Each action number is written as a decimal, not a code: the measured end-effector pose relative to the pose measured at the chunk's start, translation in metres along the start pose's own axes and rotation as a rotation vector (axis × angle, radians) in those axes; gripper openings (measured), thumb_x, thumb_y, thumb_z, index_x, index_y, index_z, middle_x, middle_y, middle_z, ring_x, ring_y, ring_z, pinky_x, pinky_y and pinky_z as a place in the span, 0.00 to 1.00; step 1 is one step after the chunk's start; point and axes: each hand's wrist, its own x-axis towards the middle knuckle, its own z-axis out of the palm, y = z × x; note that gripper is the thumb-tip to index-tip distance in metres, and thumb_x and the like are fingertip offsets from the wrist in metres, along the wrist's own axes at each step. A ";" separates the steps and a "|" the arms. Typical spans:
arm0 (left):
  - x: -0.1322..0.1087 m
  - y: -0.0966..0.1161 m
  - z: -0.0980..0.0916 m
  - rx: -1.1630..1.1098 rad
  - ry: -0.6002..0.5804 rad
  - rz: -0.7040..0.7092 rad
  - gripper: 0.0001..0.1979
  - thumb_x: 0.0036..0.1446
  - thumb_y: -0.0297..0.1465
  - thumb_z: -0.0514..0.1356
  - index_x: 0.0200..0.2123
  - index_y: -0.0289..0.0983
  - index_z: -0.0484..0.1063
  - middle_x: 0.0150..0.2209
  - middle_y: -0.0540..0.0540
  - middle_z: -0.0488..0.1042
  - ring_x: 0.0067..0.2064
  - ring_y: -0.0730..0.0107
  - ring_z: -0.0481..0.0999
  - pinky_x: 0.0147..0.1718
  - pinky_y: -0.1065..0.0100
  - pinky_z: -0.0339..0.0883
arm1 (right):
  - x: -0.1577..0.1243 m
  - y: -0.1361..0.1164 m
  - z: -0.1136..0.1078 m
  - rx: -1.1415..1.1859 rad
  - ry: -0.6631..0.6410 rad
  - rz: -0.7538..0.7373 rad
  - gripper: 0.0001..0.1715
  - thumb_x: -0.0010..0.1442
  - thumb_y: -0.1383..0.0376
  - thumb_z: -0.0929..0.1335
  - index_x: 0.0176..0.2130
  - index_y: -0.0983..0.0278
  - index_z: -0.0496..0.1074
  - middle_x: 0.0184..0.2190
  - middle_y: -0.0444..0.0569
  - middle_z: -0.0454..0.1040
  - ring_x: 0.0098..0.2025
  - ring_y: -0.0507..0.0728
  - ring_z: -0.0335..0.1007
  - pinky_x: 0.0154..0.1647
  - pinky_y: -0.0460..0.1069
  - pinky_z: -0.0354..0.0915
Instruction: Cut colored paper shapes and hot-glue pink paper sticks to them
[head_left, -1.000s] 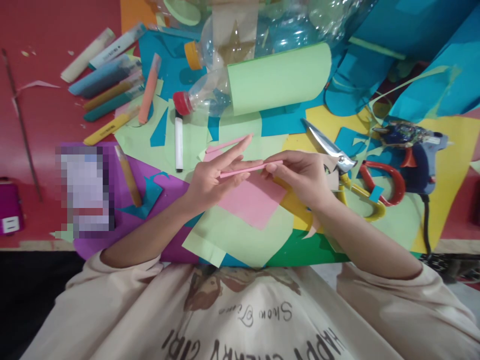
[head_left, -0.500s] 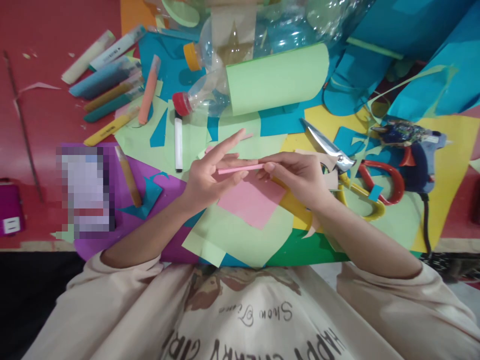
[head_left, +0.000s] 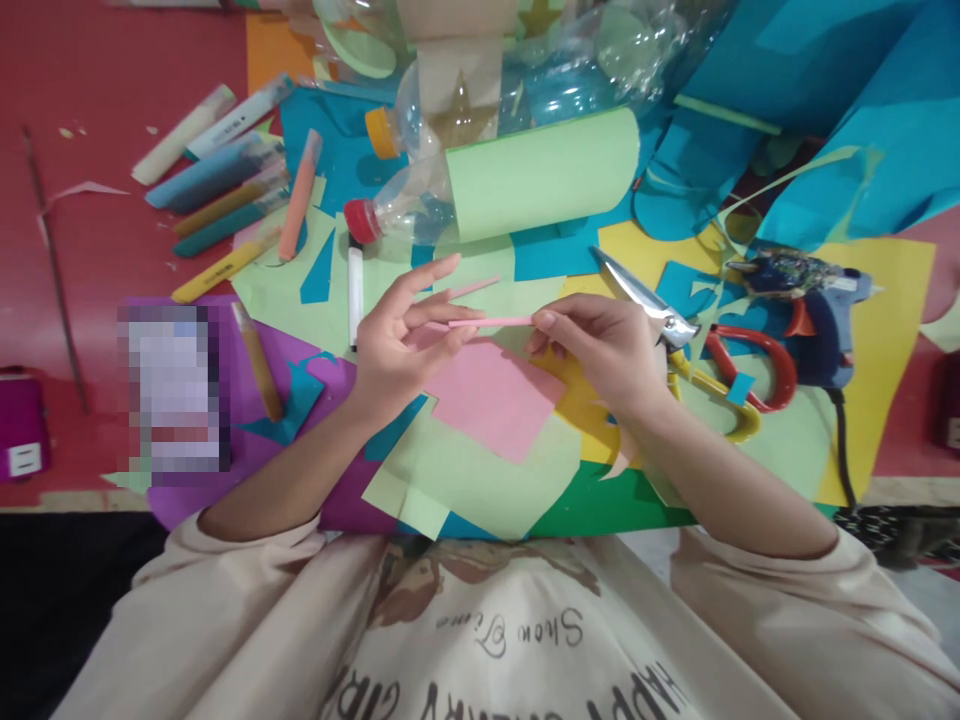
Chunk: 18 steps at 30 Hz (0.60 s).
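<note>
A thin pink paper strip (head_left: 495, 321) stretches between my two hands above a pink paper sheet (head_left: 491, 395). My left hand (head_left: 397, 340) pinches the strip's left end with thumb and middle fingers, its index finger raised. My right hand (head_left: 600, 350) pinches the right end with its fingertips. A second pink strip (head_left: 474, 288) lies just beyond, on light green paper.
Scissors (head_left: 675, 325) with red and yellow handles and a blue glue gun (head_left: 806, 295) lie to the right. Plastic bottles (head_left: 409, 205) and a light green paper roll (head_left: 544, 175) sit behind. Several markers (head_left: 225, 200) lie at the left on the red floor; a white marker (head_left: 355, 290) is near my left hand.
The strip between my hands has become shorter and sits slightly higher. My left index finger has lifted off it. The camera view has shifted a little.
</note>
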 end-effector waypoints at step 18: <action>0.009 -0.005 -0.004 0.624 -0.339 0.349 0.11 0.60 0.33 0.56 0.43 0.35 0.72 0.50 0.39 0.73 0.53 0.58 0.72 0.53 0.56 0.66 | 0.001 0.015 -0.003 -0.657 0.006 -0.402 0.16 0.64 0.59 0.61 0.47 0.62 0.71 0.47 0.54 0.75 0.51 0.62 0.68 0.51 0.59 0.64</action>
